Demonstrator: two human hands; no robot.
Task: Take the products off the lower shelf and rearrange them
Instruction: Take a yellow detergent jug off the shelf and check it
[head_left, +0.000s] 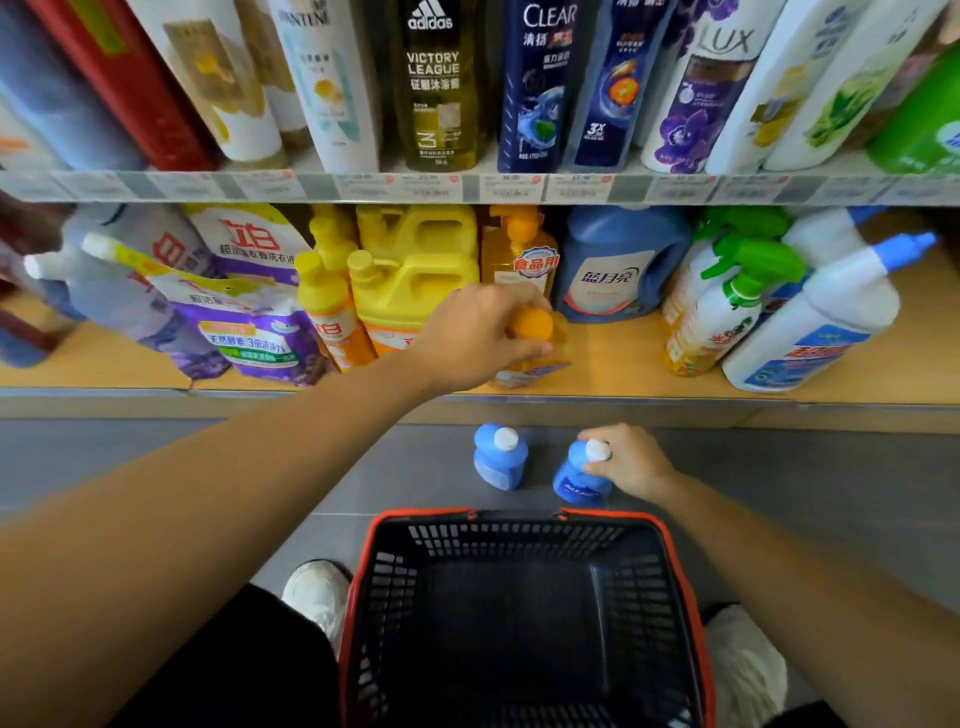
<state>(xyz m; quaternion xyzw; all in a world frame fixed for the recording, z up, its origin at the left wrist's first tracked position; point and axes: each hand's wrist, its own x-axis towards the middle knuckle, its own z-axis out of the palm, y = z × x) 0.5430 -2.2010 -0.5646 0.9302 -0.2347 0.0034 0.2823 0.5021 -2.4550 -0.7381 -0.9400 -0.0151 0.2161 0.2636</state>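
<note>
The upper shelf (467, 188) runs across the far top, packed with tall shampoo and body-wash bottles. Below it the lower shelf (613, 358) holds cleaning goods. From left to right these are purple pouches (249, 312), a yellow jug (415, 280), a blue jug (618, 270), green-trigger sprays (727, 301) and a white bottle with a blue nozzle (821, 332). Grey floor (156, 457) lies in front of the shelf.

Nearest, at bottom centre, a black basket (519, 551) with a red rim stands on the floor, with a white shoe (317, 592) just left of it.

An orange bottle (532, 325) stands at the near edge of the lower shelf, right of the yellow jug and in front of a like bottle further back. The left hand (478, 332) reaches in from the left, its fingers curled round this bottle's top, holding it.

Two small blue bottles with white caps stand on the floor between shelf and basket. The left one (498, 462) stands free. The right one (579, 478) is just beside it, and the right hand (631, 462) grips it at the cap, with thumb and fingers bent round the neck.
</note>
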